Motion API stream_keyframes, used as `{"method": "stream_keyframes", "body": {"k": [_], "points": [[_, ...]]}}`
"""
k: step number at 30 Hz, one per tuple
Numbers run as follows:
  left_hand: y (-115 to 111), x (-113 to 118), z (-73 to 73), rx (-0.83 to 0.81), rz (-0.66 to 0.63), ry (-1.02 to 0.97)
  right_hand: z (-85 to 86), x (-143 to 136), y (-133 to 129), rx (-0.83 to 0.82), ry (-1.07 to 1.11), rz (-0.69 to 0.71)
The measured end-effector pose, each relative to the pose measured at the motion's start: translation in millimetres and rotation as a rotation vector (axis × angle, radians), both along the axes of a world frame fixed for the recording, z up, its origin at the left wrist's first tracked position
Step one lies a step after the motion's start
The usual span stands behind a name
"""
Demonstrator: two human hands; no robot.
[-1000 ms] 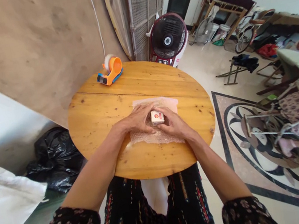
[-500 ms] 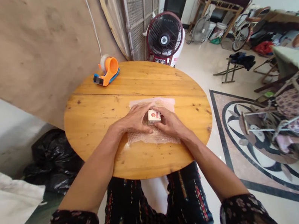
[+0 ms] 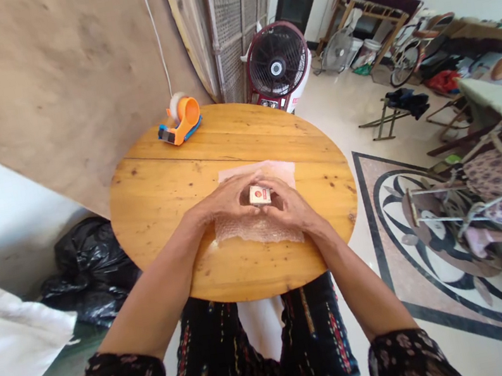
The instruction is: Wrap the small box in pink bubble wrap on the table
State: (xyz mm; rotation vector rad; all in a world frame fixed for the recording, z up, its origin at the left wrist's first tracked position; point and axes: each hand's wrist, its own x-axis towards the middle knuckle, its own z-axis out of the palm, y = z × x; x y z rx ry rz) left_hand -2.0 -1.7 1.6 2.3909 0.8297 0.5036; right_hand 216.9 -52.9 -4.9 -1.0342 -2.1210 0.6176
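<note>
A small white box (image 3: 259, 195) with a red emblem and red print on top is between my hands, over a sheet of bubble wrap (image 3: 258, 228). From the left, my left hand (image 3: 233, 198) curves around it, thumb along the near side and fingers at the far side. My right hand (image 3: 286, 201) closes around the box from the right in the same way. Fingertips of both hands nearly meet beyond it. The box's lower part is hidden by my thumbs. Underneath, the bubble wrap lies flat on the round wooden table (image 3: 246, 272).
An orange and blue tape dispenser (image 3: 181, 121) with a roll of clear tape stands at the table's back left edge. Behind the table is a fan (image 3: 277, 62). Black plastic bags (image 3: 93, 265) lie on the floor at left, and a folding stool (image 3: 386, 117) stands at right.
My left thumb and fingers have drawn in closer around the box. The box has turned slightly and its top now faces me more squarely.
</note>
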Motion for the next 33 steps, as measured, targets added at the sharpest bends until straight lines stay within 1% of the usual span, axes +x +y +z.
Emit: {"method": "stream_keyframes", "body": {"k": [2,6,9,13,16,18,20,23,25,27,29,31,33], "points": [[-1,0,3.2,-0.006,0.023,0.006,4.2,1,-1,-0.024,0.055,-0.017],[-3,0,6.0,-0.020,0.047,0.000,10.3,1,-5,-0.059,0.109,-0.097],[-2,0,6.2,-0.018,0.054,-0.011,10.6,0,-6,-0.082,0.167,-0.114],[-3,0,8.4,-0.016,0.064,0.020,8.8,3,-4,-0.208,0.280,-0.156],[-2,0,8.5,-0.012,0.064,0.043,11.8,9,-3,-0.225,0.280,-0.206],[-1,0,6.5,-0.018,0.047,0.029,18.4,15,-7,-0.191,0.227,-0.201],[1,0,4.1,-0.037,0.036,0.000,27.7,19,-15,-0.151,0.136,-0.165],[1,-1,4.1,-0.051,0.034,-0.035,40.6,20,-34,-0.060,-0.058,-0.079],[0,-1,7.0,-0.048,0.028,-0.033,43.3,18,-49,-0.023,-0.174,-0.001],[-1,0,10.6,-0.042,0.015,-0.035,39.9,14,-63,0.009,-0.275,0.047],[-3,0,13.2,-0.034,-0.004,-0.052,32.1,10,-74,0.058,-0.365,0.068],[-4,1,14.6,-0.029,-0.013,-0.078,22.8,7,-80,0.115,-0.431,0.046],[-6,1,15.3,-0.028,-0.003,-0.090,14.7,4,-82,0.171,-0.472,-0.012]]}}
